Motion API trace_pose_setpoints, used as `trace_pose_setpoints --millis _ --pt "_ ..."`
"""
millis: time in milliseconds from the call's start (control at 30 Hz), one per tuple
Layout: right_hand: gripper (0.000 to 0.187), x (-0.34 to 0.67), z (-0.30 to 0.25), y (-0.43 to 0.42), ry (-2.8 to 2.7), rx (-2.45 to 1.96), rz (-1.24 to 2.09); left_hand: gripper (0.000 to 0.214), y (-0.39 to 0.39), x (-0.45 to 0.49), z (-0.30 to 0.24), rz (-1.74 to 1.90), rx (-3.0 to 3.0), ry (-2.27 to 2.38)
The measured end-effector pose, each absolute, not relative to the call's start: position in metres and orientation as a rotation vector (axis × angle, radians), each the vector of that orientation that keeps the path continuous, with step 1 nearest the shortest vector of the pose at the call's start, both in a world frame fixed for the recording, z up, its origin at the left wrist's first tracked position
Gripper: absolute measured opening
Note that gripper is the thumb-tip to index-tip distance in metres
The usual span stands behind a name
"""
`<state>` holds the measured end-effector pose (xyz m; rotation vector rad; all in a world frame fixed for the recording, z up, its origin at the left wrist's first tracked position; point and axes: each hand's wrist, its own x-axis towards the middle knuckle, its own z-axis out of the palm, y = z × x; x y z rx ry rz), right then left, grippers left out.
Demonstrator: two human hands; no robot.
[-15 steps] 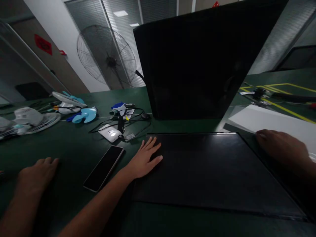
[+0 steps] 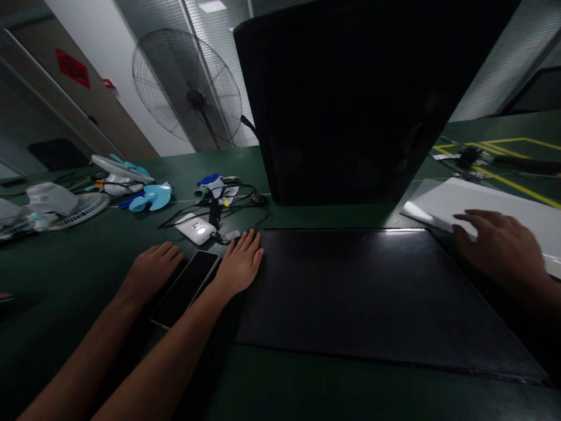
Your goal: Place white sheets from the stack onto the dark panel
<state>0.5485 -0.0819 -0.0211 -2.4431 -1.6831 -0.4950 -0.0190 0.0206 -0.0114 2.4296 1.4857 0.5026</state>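
My left hand (image 2: 240, 266) lies flat and open on the green table, at the left edge of a large black mat (image 2: 363, 292). Just to its left lies a dark smartphone (image 2: 186, 287), face up. My right hand (image 2: 499, 248) hovers open with fingers spread at the mat's far right corner, fingertips over the edge of a white sheet (image 2: 491, 202). Another person's hand (image 2: 151, 269) rests palm down on the phone's other side, its arm alongside mine.
A tall black panel (image 2: 346, 99) stands upright behind the mat. A white charger with cables (image 2: 197, 229), blue fan blades (image 2: 149, 199) and white fan parts (image 2: 52, 204) lie at the back left. A large standing fan (image 2: 188, 88) is behind the table.
My left hand slid left off the mat to its edge beside the phone. The other person's hand moved right up to the phone. My right hand shifted up toward the white sheet.
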Motion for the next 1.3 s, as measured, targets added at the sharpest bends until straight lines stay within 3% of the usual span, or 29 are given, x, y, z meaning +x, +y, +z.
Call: trace_pose_setpoints --millis 200,500,700,1100,1300 --pt "0.067 0.508 -0.02 -0.08 -1.756 -2.437 -0.23 0.055 0.007 -0.015 0.003 0.518 2.44 1.457" --pt "0.072 0.501 -0.021 -0.084 -1.731 -2.392 -0.137 0.058 0.035 -0.019 -0.015 0.424 2.364 1.468" --pt "0.068 0.501 -0.022 -0.082 -1.707 -2.36 -0.084 0.049 0.037 -0.011 -0.017 0.646 2.229 1.682" --pt "0.067 0.509 -0.027 -0.08 -1.868 -2.168 -0.031 0.083 0.012 -0.015 -0.021 0.186 2.62 1.593" --pt "0.061 0.552 -0.025 -0.075 -1.765 -2.248 -0.105 0.081 0.007 -0.015 -0.018 0.203 2.61 1.611"
